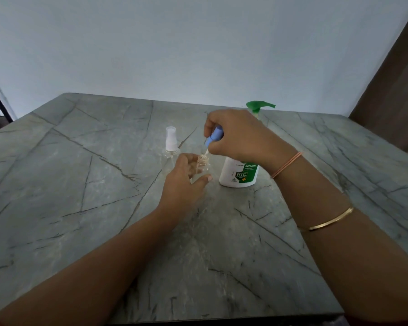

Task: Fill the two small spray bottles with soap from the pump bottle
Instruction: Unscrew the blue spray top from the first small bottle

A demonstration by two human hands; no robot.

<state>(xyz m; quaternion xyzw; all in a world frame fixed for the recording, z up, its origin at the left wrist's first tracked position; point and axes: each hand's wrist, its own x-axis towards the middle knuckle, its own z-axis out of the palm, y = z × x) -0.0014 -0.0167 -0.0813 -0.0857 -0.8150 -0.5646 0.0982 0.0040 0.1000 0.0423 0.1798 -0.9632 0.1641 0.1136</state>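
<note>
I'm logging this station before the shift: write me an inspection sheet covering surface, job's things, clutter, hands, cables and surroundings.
Surface: grey stone table with dark veins.
Job's things: pump bottle upright, green pump on; capped spray bottle upright, standing apart; open spray bottle upright, blue spray head above it, tube at its neck.
Clutter: nothing seen.
Hands: left hand holds the open spray bottle; right hand pinches the blue spray head.
Cables: nothing seen.
Surroundings: pale wall behind; brown panel at right.

Grey-green marble-veined table point(80, 184) against plain pale blue-grey wall point(198, 43); brown curtain point(391, 95) at right; light dim.
</note>
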